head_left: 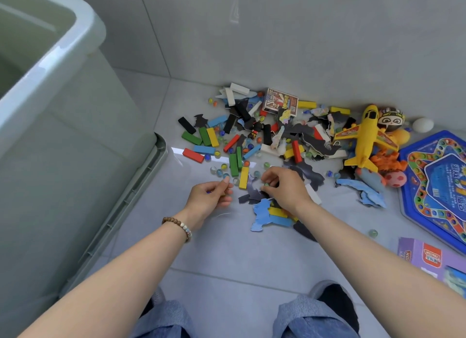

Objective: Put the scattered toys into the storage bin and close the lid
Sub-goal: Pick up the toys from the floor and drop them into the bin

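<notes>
A pale green storage bin (pixel 75 48) stands open at the left, its lid (pixel 141 186) lying under it on the floor. Toys lie heaped by the wall: coloured wooden blocks (pixel 209 136), glass marbles (pixel 219 172), dark puzzle pieces (pixel 312 141), a yellow toy plane (pixel 363 138). My left hand (pixel 209 196) has its fingers curled and pinches a marble at the fingertips, with something blue in the palm. Beside it, my right hand (pixel 285 186) pinches a green marble (pixel 266 184) above a dark puzzle piece.
A blue board game tray (pixel 438 186) lies at the right, with a purple box (pixel 433 259) in front of it. A small card box (pixel 281 102), soft toys and a white egg (pixel 422 124) sit along the wall. My knees are at the bottom edge.
</notes>
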Tool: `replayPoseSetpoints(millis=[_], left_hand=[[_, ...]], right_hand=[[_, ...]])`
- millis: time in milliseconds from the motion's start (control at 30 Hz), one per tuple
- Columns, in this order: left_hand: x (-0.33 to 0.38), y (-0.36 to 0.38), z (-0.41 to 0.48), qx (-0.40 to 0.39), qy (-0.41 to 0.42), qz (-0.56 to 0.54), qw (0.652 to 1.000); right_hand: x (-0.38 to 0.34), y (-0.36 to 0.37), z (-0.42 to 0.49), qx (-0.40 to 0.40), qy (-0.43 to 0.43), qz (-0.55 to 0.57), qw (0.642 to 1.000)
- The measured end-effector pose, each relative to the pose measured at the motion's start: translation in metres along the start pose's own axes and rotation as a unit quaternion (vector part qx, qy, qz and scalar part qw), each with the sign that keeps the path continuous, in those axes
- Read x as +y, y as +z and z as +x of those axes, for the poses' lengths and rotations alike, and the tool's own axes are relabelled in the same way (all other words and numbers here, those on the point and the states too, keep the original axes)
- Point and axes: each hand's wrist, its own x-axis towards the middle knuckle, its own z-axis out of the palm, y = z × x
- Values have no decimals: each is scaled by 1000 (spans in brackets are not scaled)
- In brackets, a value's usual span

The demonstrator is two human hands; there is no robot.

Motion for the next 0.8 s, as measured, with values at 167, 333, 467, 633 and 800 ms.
replayPoseSetpoints(millis=[167,333,467,633,800], left_hand=[[6,7,2,-71,-106,-127,984],[9,12,2,-106,-119,-171,972],[8,8,9,-59,-76,-87,992],[2,-1,16,-29,-39,-42,998],[4,-3,17,-28,-48,-62,997]], right_hand=[[-30,-2,-3,-10,-28,237,971],[-36,-4,-2,-29,-59,219,974],[-12,-19,14,42,-14,144,989],[-10,-7,25,-2,-38,55,998],[-9,7,26,13,-43,5,999]])
